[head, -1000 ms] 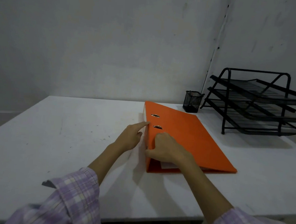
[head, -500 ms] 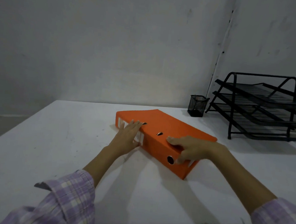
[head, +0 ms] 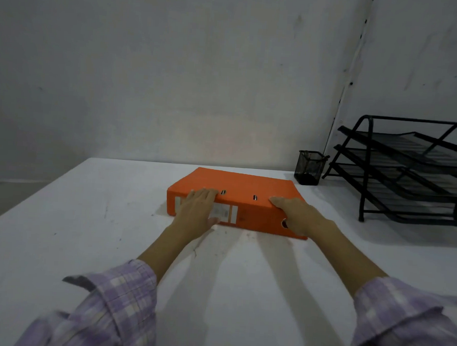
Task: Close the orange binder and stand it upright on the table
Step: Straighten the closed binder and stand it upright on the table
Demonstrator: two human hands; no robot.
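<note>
Our left hand (head: 197, 212) lies spread over the spine label and our right hand (head: 297, 215) lies flat near the spine's finger hole, both pressing the closed orange binder (head: 248, 186), which lies flat on the white table (head: 84, 231), beside a mesh pen cup (head: 310, 167) and a 3-tier black tray rack (head: 409, 170).

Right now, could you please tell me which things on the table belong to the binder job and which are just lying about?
Part of the job:
- orange binder, closed, lying flat
- left hand, resting on its spine
- right hand, resting on its spine
- white table, where it must stand

Just lying about:
- black mesh pen cup
- black three-tier letter tray
</note>
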